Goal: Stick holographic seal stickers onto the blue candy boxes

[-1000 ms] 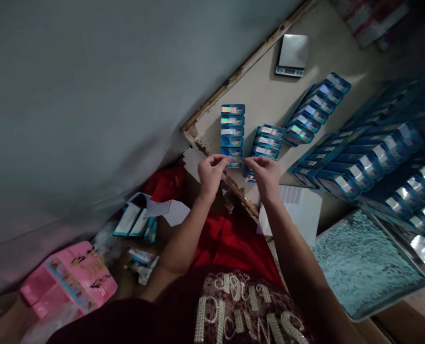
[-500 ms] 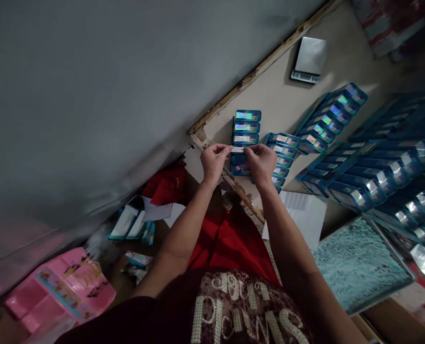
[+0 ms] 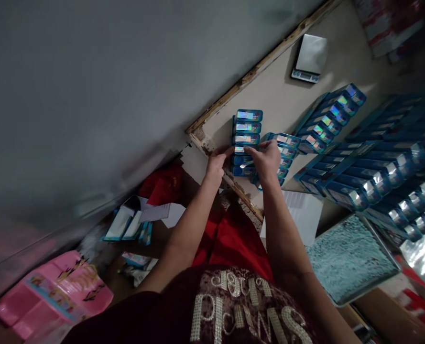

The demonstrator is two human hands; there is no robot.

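A short row of blue boxes stands at the table corner, with shiny stickers on several end faces. My left hand is at the row's left side, its index finger stretched out to touch one box and its other fingers partly curled. Over the right side of the same box is my right hand, its thumb and fingertips pressed close to a small shiny sticker lying on the box's face. A pale shiny strip shows just below the right fingers and seems held there; its far end is hidden by the hand.
More blue boxes stand right beside the right hand, with further rows beyond. A digital scale sits at the back. White sheets and a teal-topped tray lie nearer. Left are the grey wall and a pink package.
The sticker stretched between both hands now lies on the box face. My left fingers have released its end and moved slightly right and down. The right hand has moved slightly to the right.
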